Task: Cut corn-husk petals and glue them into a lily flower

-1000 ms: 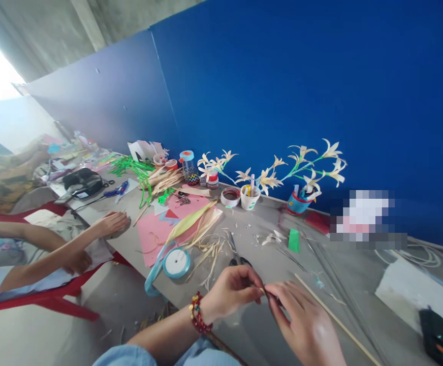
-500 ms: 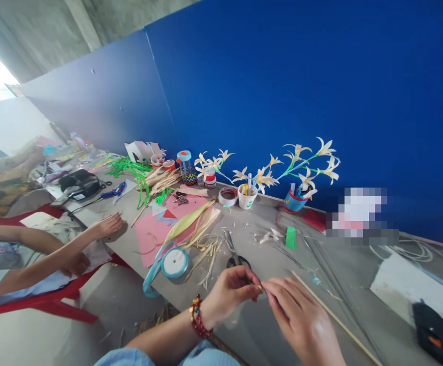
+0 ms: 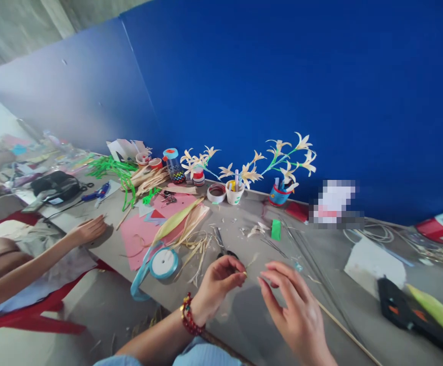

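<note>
My left hand [image 3: 223,284], with a red bead bracelet at its wrist, is closed in a pinch on a small pale piece [image 3: 245,274] that shows at the fingertips. A thin pale strand rises beside it. To the right, my right hand [image 3: 292,305] is apart from the left, its fingers spread and holding nothing. Scissors [image 3: 227,252] lie just beyond my left hand, their handles partly hidden by it. Left of them are dry husk strips [image 3: 202,249] and a roll of blue ribbon [image 3: 164,263].
Cups with pale flowers [image 3: 280,195] stand along the blue wall. A black glue gun [image 3: 408,315] and white block [image 3: 376,264] lie right, a thin stick [image 3: 343,328] nearer. Pink paper [image 3: 133,239] is left. Another person's hand [image 3: 92,229] rests at the table's left edge.
My right hand has moved away from my left and its fingers have opened. The view has shifted right, bringing a red and white object into sight at the far right.
</note>
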Available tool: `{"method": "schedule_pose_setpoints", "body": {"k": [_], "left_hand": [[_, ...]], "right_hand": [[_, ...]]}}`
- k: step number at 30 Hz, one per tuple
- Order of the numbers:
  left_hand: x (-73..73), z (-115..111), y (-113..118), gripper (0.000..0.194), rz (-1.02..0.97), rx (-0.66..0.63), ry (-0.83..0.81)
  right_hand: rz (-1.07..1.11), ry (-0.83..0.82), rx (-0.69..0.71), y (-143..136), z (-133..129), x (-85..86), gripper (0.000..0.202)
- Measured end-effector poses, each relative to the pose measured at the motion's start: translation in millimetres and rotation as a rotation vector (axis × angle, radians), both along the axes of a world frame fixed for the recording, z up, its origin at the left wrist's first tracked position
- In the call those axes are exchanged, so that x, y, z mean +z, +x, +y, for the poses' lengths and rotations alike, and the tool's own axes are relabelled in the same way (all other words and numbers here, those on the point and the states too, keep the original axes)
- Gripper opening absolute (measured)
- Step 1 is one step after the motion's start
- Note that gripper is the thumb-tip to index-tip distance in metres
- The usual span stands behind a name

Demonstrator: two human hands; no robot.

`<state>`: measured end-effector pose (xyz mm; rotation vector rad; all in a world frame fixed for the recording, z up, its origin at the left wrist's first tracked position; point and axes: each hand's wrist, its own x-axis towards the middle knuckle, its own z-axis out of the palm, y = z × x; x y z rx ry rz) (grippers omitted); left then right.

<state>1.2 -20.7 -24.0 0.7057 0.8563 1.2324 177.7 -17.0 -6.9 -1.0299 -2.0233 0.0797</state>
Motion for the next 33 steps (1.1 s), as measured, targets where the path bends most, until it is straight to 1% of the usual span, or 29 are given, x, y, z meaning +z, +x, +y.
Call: {"method": "schedule_pose_setpoints", "body": {"k": [4, 7, 12, 16, 19, 22, 25, 28, 31, 33], "left_hand": [[-2.8, -1.4, 0.1, 0.024, 0.034, 0.016, 0.063], [-4.8, -4.7, 1.0, 0.023, 0.089, 0.051, 0.139], [-7.4, -8.7, 0.7, 0.017, 0.237, 0.074, 0.233], [-9.4, -9.2, 1.2, 0.017, 0.2, 0.069, 0.246], [-9.8, -9.8, 2.1, 0.017, 0.179, 0.071, 0.241], [-8.9, -10.7, 2.0, 0.014, 0.212, 0.084, 0.243], [-7.7, -12.0, 1.0, 0.009, 0.313, 0.096, 0.263], [-7.8, -13.7, -0.2, 0.004, 0.472, 0.12, 0.305], [-9.0, -15.1, -1.1, 0.004, 0.649, 0.16, 0.357], [-9.2, -15.6, -1.5, 0.005, 0.711, 0.172, 0.383]], "right_hand": [[0.018, -0.144, 0.099, -5.3, -3.7, 1.4, 0.009], [0.026, -0.199, 0.118, -11.5, -3.9, 0.0, 0.01], [0.05, -0.186, 0.113, -15.8, -2.3, -1.6, 0.012], [0.043, -0.159, 0.112, -15.4, -2.8, -2.8, 0.015], [0.021, -0.17, 0.12, -14.9, -3.6, -4.4, 0.015], [0.0, -0.165, 0.119, -15.2, -4.5, -4.7, 0.016], [-0.001, -0.145, 0.1, -15.8, -5.2, -4.2, 0.015], [0.011, -0.142, 0.079, -16.2, -5.5, -5.8, 0.013], [0.008, -0.153, 0.058, -16.2, -6.3, -9.7, 0.012], [-0.005, -0.16, 0.043, -16.2, -7.2, -12.4, 0.012]]}}
